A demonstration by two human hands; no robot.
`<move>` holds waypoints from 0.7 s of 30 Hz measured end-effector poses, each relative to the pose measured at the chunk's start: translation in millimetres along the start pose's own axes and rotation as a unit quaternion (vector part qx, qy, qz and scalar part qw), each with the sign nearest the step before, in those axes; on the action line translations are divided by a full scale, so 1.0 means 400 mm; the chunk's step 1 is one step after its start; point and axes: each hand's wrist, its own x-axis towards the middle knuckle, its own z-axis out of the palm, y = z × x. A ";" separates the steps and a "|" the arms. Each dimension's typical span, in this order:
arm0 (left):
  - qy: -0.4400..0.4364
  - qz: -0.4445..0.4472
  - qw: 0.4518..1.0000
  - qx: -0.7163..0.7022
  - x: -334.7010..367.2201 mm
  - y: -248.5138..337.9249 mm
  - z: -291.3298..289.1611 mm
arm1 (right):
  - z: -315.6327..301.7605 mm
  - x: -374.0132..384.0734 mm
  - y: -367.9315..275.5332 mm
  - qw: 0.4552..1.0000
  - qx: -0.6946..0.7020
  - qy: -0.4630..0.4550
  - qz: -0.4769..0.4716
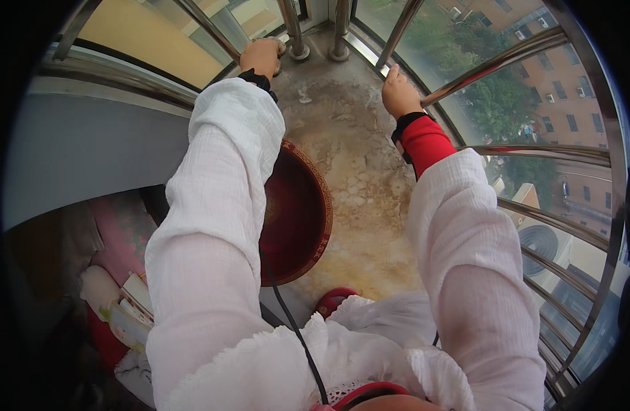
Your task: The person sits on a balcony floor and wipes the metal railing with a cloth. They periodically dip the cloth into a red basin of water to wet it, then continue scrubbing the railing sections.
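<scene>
Far ahead, my left hand (260,57) is closed round a bunched greyish cloth (280,48), beside a slanting metal bar and near the foot of an upright post (292,27). Only a little of the cloth shows past the fingers. My right hand (401,93) is at the metal railing (493,66) on the window side, its fingers curled and partly hidden. Both arms reach forward in loose white sleeves, with a red cuff at the right wrist. Below my left forearm, a dark red basin (298,212) with a patterned rim rests on the floor, partly covered by the sleeve.
Worn, stained concrete floor (356,178) lies between the arms. Metal bars and glass run along the right, with trees and a brick building outside. A grey panel (95,147) stands at left above pink fabric (123,236) and books (133,312). A red shoe (334,300) shows below.
</scene>
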 end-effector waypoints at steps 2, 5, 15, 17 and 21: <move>0.160 0.005 0.987 -0.002 0.022 0.043 0.014 | 0.010 0.009 0.005 1.000 0.011 -0.010 0.026; 0.218 0.034 0.975 -0.015 0.025 0.085 0.034 | 0.000 0.011 -0.003 0.998 -0.001 -0.030 0.058; 0.076 0.125 0.972 0.182 0.010 0.089 0.001 | -0.012 0.010 -0.028 0.998 -0.011 -0.028 0.063; 0.086 0.046 0.986 0.138 0.036 0.143 0.026 | -0.011 0.008 -0.027 0.998 -0.018 -0.013 0.060; -0.008 0.008 0.938 0.347 -0.033 0.090 0.081 | -0.017 0.007 -0.027 0.998 -0.025 -0.025 0.059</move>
